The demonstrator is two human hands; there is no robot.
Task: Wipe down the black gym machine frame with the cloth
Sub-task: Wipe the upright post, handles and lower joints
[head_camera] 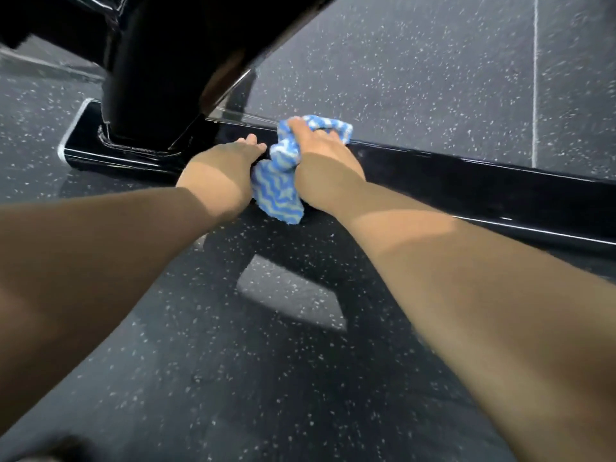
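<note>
Head view: right hand [321, 145] holds cloth [278, 191] against black frame [466, 181].

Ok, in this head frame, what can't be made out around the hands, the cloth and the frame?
Head view, the only one:
- right hand: fingertips buried in the cloth, so the exact grip is hidden.
- left hand: underside hidden by its own back; contact with the base bar is unconfirmed.
- upright post: blurred and cut off by the top edge.
- base bar: right end cut off by the right edge; reflections hide any dirt.
</note>
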